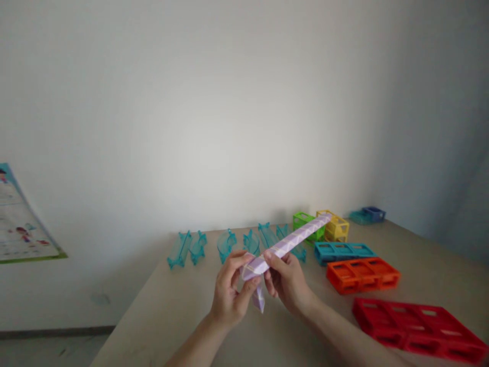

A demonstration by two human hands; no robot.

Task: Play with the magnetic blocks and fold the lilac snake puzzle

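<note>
Both hands hold a long, flat lilac-and-white patterned strip (296, 239) above the table. It slants up and away to the right, stiff and straight, and whether it is paper or cloth I cannot tell. My left hand (231, 290) pinches its near end between thumb and fingers. My right hand (288, 280) grips it a little further along, thumb on top. A short pointed end of the same pattern hangs below, between the hands. The fingers partly hide where the pieces cross.
Several clear teal plastic pieces (185, 250) lie along the table's (153, 316) back. To the right are green (301, 220) and yellow (338, 227) crates, then teal (344, 251), orange (362, 272) and red (416, 326) frames. A blue basket (374, 214) stands in the far corner.
</note>
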